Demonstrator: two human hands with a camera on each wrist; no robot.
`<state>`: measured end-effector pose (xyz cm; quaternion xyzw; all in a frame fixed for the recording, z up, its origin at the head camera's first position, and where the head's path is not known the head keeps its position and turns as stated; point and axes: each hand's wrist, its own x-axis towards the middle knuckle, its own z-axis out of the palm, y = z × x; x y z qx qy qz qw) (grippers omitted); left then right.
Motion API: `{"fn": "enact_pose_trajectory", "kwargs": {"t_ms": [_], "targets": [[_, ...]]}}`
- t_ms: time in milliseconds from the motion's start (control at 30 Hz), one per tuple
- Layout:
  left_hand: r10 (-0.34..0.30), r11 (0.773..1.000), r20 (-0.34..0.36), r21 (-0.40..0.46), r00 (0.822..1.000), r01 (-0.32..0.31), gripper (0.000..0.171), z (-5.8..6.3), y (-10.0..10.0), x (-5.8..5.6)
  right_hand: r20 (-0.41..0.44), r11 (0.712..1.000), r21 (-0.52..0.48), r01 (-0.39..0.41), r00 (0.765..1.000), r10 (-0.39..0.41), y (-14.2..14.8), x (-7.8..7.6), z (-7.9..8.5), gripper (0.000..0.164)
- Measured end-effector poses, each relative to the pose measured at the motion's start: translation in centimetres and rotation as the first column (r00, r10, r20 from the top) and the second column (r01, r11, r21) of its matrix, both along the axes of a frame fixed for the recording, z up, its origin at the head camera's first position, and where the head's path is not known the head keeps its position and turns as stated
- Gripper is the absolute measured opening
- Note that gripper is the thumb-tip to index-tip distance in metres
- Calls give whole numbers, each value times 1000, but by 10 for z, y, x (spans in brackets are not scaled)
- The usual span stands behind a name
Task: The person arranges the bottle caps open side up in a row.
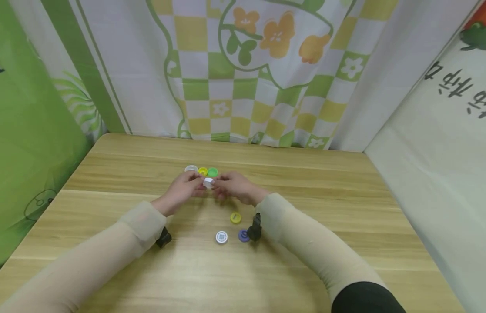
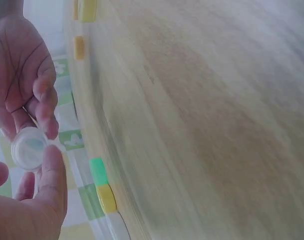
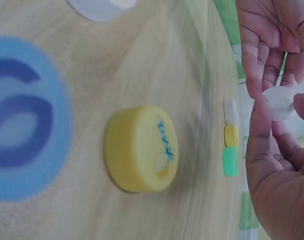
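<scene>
Both hands meet over the table around a white bottle cap. My left hand grips the cap from the left with thumb and fingers. From the right, my right hand pinches it too. In the left wrist view the white cap shows its hollow inside, with fingers of both hands at its rim. Its ribbed side and flat top show in the right wrist view. Just beyond the hands lie a clear or white cap, a yellow cap and a green cap in a row.
Nearer on the wooden table lie a yellow cap with writing, a white cap with a printed mark and a blue-purple cap, partly behind the right wrist camera. A checked curtain hangs at the back edge.
</scene>
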<state>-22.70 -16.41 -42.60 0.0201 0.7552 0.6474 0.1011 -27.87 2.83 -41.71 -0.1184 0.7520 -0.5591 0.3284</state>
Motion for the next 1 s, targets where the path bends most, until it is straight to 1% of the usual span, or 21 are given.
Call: {"fn": "enact_pose_trajectory", "kwargs": {"t_ms": [133, 267, 400, 500, 633, 733, 900, 1000], "targets": [[21, 1000, -9, 8, 1000, -21, 27, 1, 2, -4, -18, 998, -35, 44, 999, -45, 0, -3, 0, 28], [34, 999, -16, -6, 999, -34, 34, 6, 6, -8, -28, 991, -78, 110, 993, -113, 0, -6, 1, 28], [37, 999, -18, -23, 999, -37, 40, 11, 10, -11, -41, 972, -136, 191, 979, -198, -1, -7, 2, 28], [29, 998, -20, -52, 999, -30, 41, 14, 12, -15, -66, 961, -156, 230, 968, -243, -2, -7, 2, 29], [9, 997, -4, -81, 1000, -10, 44, 17, 14, -21, -81, 952, -161, 262, 957, -277, -3, -8, 2, 29], [-5, 996, 13, -90, 1000, 6, 46, 18, 16, -24, -82, 948, -151, 279, 952, -294, -3, -10, 2, 29], [6, 995, 25, -103, 1000, -4, 48, 15, 20, -31, -66, 945, -123, 304, 947, -313, -2, -13, 1, 31], [7, 990, 29, -143, 1000, -3, 50, 16, 22, -35, -71, 944, -107, 311, 945, -319, -1, -17, 1, 32]]}}
